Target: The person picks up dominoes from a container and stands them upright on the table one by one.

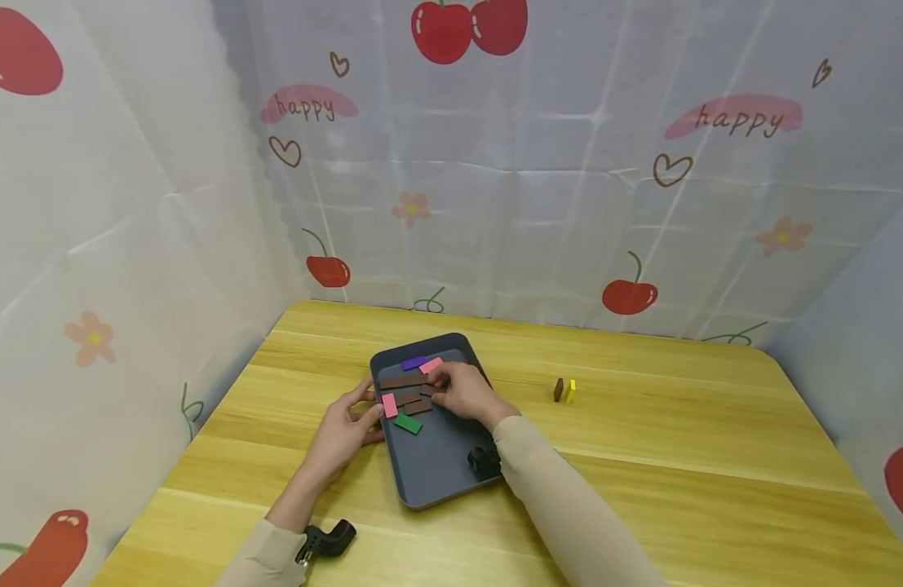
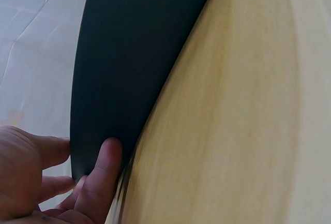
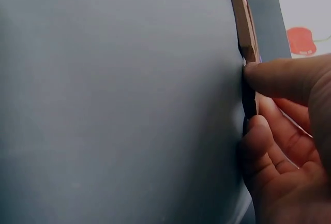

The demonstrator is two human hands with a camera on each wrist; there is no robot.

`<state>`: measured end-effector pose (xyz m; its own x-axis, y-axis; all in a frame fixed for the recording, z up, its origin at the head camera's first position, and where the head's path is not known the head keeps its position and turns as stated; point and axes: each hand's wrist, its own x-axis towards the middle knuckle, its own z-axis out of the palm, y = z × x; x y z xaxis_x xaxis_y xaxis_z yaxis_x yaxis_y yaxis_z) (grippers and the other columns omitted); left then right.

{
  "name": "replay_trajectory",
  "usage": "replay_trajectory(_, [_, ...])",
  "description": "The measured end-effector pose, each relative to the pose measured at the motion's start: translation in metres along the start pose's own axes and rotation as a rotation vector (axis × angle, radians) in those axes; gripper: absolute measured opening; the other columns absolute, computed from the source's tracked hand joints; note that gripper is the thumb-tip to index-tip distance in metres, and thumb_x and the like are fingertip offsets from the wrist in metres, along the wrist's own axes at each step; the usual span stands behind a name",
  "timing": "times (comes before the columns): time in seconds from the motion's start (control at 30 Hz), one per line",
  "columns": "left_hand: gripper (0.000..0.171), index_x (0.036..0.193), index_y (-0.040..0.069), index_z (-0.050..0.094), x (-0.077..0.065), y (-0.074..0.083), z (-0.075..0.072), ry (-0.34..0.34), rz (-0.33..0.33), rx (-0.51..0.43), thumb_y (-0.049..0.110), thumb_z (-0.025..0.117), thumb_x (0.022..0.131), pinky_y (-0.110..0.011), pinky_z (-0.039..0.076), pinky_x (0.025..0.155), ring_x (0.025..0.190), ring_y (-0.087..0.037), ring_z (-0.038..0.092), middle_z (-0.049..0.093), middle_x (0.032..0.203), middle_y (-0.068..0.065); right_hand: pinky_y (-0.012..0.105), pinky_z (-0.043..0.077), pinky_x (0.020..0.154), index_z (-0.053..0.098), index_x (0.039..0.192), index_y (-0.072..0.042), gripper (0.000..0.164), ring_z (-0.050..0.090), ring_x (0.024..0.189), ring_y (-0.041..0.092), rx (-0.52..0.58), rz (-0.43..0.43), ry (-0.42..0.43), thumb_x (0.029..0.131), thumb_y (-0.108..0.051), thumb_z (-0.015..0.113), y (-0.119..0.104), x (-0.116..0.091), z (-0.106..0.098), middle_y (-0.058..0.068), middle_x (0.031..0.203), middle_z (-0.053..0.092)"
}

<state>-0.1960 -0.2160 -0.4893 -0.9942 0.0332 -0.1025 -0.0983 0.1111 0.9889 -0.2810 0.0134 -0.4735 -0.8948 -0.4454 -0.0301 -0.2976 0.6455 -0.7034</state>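
Grey tray [image 1: 442, 469] lies on the wood-grain desk [image 1: 686, 497]. Left hand [image 1: 343, 424]: grip holds the tray's left wall. Right hand [image 1: 466, 391]: over the tray, grip narrow, pinching a dark brown block [image 3: 249, 99]. Inside the tray, more brown blocks [image 1: 405, 381] lie close by; pink block [image 1: 389, 405] and green block [image 1: 408, 424] sit near its left wall, purple block [image 1: 413, 364] toward its far end. Yellow block [image 1: 572, 391] and lone brown block [image 1: 558, 390] stand upright, side by side, right of the tray.

Sheet-walled booth [image 1: 135, 196], home or workplace unclear, cherry-printed sheeting [image 1: 495, 236] at nine, twelve and three o'clock, wood-grain bench [image 1: 701, 489] at six o'clock
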Motion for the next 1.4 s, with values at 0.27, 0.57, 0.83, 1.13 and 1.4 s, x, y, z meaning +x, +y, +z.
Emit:
replay_trajectory(0.27, [0.063, 0.162, 0.010, 0.032, -0.0006, 0.0014, 0.0003, 0.005, 0.000, 0.007, 0.008, 0.059, 0.105, -0.038, 0.066, 0.083, 0.106, -0.031, 0.069, 0.044, 0.141, -0.020, 0.039, 0.059, 0.094, 0.072, 0.111, -0.010, 0.018, 0.063, 0.099, 0.019, -0.029, -0.002, 0.005, 0.093, -0.010, 0.076, -0.0009, 0.0004, 0.0021, 0.006, 0.109, 0.069])
replay_trajectory(0.57, [0.063, 0.162, 0.010, 0.032, -0.0011, 0.0013, 0.0007, 0.007, -0.001, 0.015, 0.008, 0.059, 0.105, -0.037, 0.066, 0.083, 0.106, -0.030, 0.069, 0.043, 0.141, -0.019, 0.039, 0.058, 0.097, 0.072, 0.110, -0.010, 0.016, 0.062, 0.100, 0.019, -0.056, 0.007, 0.002, 0.094, -0.011, 0.075, -0.0022, 0.0000, 0.0013, 0.005, 0.108, 0.069])
replay_trajectory(0.83, [0.064, 0.162, 0.010, 0.033, -0.0019, 0.0014, 0.0017, 0.016, -0.008, 0.018, 0.009, 0.060, 0.104, -0.037, 0.067, 0.082, 0.104, -0.027, 0.069, 0.043, 0.141, -0.018, 0.041, 0.057, 0.095, 0.072, 0.112, -0.008, 0.018, 0.061, 0.099, 0.020, -0.075, -0.006, 0.000, 0.094, -0.010, 0.072, -0.0024, -0.0015, 0.0017, 0.007, 0.108, 0.068])
replay_trajectory(1.13, [0.063, 0.162, 0.010, 0.033, -0.0018, 0.0012, 0.0025, 0.019, -0.010, 0.010, 0.009, 0.060, 0.105, -0.038, 0.066, 0.083, 0.106, -0.029, 0.069, 0.043, 0.140, -0.019, 0.041, 0.057, 0.097, 0.072, 0.114, -0.007, 0.021, 0.060, 0.099, 0.020, -0.096, -0.026, -0.005, 0.094, -0.010, 0.071, -0.0011, -0.0020, 0.0015, 0.008, 0.109, 0.068])
replay_trajectory(1.4, [0.063, 0.162, 0.010, 0.034, -0.0018, 0.0007, 0.0026, 0.020, -0.003, 0.011, 0.009, 0.061, 0.104, -0.037, 0.067, 0.082, 0.104, -0.030, 0.069, 0.044, 0.141, -0.019, 0.041, 0.058, 0.098, 0.071, 0.119, -0.007, 0.025, 0.059, 0.099, 0.019, -0.086, -0.012, -0.001, 0.094, -0.011, 0.071, -0.0026, -0.0014, -0.0004, 0.007, 0.109, 0.067])
